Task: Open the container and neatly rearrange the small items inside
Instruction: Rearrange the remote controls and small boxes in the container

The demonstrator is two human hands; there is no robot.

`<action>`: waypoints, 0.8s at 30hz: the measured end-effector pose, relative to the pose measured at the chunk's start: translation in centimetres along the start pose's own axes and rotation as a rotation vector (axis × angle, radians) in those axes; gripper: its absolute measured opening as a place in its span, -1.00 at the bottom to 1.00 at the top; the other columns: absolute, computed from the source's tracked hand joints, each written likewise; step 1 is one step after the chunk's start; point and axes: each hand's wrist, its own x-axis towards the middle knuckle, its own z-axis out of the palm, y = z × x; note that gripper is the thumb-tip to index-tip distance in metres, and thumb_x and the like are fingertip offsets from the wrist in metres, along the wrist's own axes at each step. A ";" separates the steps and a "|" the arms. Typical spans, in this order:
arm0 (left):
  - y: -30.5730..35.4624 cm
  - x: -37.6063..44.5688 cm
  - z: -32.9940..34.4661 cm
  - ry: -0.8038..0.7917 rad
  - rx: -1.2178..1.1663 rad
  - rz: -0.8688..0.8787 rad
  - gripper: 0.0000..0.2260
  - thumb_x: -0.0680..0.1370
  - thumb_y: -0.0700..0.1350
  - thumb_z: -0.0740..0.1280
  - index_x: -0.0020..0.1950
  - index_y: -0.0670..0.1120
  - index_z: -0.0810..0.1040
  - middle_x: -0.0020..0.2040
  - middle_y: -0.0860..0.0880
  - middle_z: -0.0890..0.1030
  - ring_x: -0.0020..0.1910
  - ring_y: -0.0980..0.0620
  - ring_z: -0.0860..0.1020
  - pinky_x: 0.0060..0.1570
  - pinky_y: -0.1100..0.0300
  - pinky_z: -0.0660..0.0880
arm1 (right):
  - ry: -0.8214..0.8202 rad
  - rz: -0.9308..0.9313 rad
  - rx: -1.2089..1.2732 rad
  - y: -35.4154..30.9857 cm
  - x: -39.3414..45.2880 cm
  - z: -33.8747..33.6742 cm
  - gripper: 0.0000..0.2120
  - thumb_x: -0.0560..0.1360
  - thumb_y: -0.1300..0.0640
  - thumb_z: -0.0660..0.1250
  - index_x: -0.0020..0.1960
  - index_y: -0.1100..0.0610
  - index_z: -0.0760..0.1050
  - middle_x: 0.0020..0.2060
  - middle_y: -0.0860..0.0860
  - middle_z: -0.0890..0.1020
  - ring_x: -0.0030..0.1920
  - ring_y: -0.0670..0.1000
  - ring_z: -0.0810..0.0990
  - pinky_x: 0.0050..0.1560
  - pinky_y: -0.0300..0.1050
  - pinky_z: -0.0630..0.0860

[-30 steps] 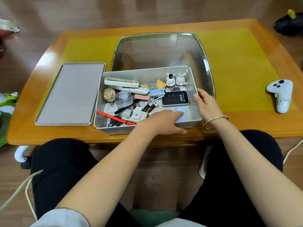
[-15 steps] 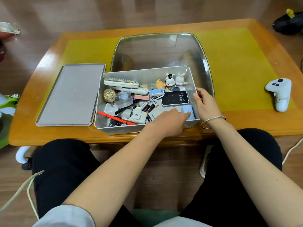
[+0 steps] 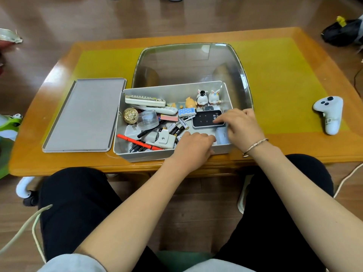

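Since the lid (image 3: 82, 114) already lies flat on the counter (image 3: 284, 79) just left of the container (image 3: 169, 154), I log the box as opened and the sorting as the step in hand.

Nearest: my left hand (image 3: 193, 146), fingers curled down over the near wall at the container's right end, touching a pale blue-white block (image 3: 222, 136); whether that grip has closed on the block I cannot tell. My right hand (image 3: 240, 124), bracelet at the wrist, reaches in over the right wall with fingers spread loose on a black Wi-Fi device (image 3: 206, 118), pressing, not pinching. I judge both hands are clearing that corner to start a tidy row.

Middle of the container: loose batteries (image 3: 179, 129), a red pen (image 3: 137, 142), a clear round tub (image 3: 147, 119), a gold ornament (image 3: 130, 115). Far wall: two remote controls (image 3: 145, 101), three small figurines (image 3: 202, 98), upright.

Beyond, touching the container's far side: a large clear tray (image 3: 188, 63). Well apart at right: a white handheld controller (image 3: 328, 112).

Surface: glossy wooden counter with a yellow-green mat (image 3: 275, 75). Room: wood-plank floor (image 3: 78, 16), a dark bag (image 3: 341, 32) at far right.
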 end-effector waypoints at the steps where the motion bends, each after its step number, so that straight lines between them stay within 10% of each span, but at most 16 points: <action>1: -0.2 -0.2 0.0 0.018 0.005 -0.014 -0.70 0.59 0.05 0.25 0.27 -0.03 0.45 0.16 -0.03 0.58 0.17 -0.09 0.51 0.11 0.02 0.30 | -0.090 0.001 -0.077 -0.3 0.3 0.2 -0.53 0.41 0.42 0.16 0.14 0.02 0.58 0.09 -0.04 0.63 0.19 0.01 0.49 0.05 -0.05 0.16; 8: -1.2 -1.9 0.0 0.121 -0.039 -0.065 -0.74 0.57 0.09 0.26 0.21 0.04 0.53 0.11 0.04 0.60 0.15 -0.04 0.49 0.01 0.06 0.19 | -0.501 0.109 -0.363 -0.9 1.9 0.6 -0.64 0.50 0.27 0.14 0.13 -0.05 0.55 0.09 -0.04 0.61 0.13 0.05 0.52 0.23 0.11 0.17; 16: -1.9 -3.5 -1.2 0.224 -0.150 -0.058 -0.67 0.54 0.22 0.25 0.11 0.02 0.60 0.06 0.07 0.60 0.12 0.01 0.44 0.04 0.11 0.21 | -0.506 0.122 -0.287 -0.7 2.2 0.8 -0.79 0.55 0.02 0.21 0.14 -0.07 0.54 0.15 -0.07 0.55 0.17 0.02 0.50 0.20 0.10 0.24; 24: -7.0 -5.7 -3.8 0.624 -0.219 -0.276 -0.87 0.56 -0.12 0.31 0.01 -0.11 0.64 0.02 -0.02 0.61 0.09 -0.09 0.46 0.00 0.10 0.26 | -0.514 0.159 -0.401 -2.2 3.1 0.5 -0.71 0.42 0.04 0.37 0.14 -0.11 0.51 0.05 -0.05 0.59 0.22 0.08 0.38 0.15 0.09 0.22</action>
